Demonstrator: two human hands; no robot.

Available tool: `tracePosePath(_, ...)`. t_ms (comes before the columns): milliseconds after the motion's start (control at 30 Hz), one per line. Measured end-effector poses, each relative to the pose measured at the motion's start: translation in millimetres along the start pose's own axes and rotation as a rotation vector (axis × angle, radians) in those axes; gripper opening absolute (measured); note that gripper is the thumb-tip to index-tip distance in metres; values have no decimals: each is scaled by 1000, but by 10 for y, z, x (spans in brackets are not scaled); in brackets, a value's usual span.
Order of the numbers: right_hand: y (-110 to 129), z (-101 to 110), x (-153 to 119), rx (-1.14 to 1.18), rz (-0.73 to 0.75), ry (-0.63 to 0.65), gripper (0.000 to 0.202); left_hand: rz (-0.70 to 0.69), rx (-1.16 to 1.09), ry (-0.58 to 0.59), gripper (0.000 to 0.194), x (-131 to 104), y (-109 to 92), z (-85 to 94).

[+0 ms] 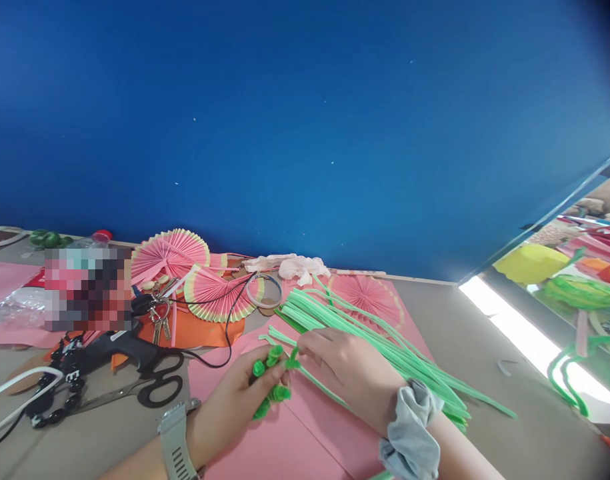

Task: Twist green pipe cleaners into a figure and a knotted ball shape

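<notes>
My left hand (242, 390), with a watch on its wrist, is closed on a small bundle of curled green pipe cleaners (279, 393). Fingers of my right hand (329, 360) pinch a green end at the top of that bundle, close to the left thumb. A grey scrunchie (415, 430) circles the right wrist. Under both hands lies pink paper (315, 440). Long light green pipe cleaners (409, 367) are heaped beside and behind my right hand.
Black scissors (159, 390), a glue gun (129, 347) with a black cord and keys (161, 320) lie left of my hands. Pink paper fans (169, 253) and a tape roll (263, 291) sit behind. A blue partition (305, 133) rises at the back.
</notes>
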State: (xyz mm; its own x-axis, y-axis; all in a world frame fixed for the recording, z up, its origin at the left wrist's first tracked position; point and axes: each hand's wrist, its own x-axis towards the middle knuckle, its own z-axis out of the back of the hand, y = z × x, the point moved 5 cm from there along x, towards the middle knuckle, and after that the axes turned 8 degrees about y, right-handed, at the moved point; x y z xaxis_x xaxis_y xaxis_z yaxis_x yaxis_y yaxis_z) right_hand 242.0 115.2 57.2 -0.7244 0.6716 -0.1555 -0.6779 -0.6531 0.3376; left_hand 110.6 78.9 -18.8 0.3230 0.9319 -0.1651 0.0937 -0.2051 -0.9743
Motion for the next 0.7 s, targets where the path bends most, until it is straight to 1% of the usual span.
tracePosePath(67, -26, -78, 35, -10, -37, 30, 20, 42, -128, -34, 22, 13, 51, 34)
tracePosePath(133, 1, -170, 72, -37, -57, 51, 20, 56, -150, -97, 23, 16, 60, 73)
tracePosePath(233, 105, -269, 102, -83, -75, 54, 26, 13, 7, -207, 24, -2, -31, 116)
tracePosePath(333, 209, -296, 92, -132, -71, 72, 29, -113, 285, -259, 17, -30, -173, 105)
tracePosePath(433, 255, -275, 60, -161, -33, 124, 26, -166, 501, -262, 15, -41, -192, 82)
tracePosePath(500, 236, -226, 34, -157, -27, 121, 26, -163, 548, -247, 13, -37, -151, 77)
tracePosePath(600, 166, -121, -8, -140, -26, 60, 27, -145, 473, -193, 11, -25, -99, 56)
tracePosePath(700, 91, -46, -38, -137, -9, 42, 27, -88, 284, -102, 12, -16, -65, 11)
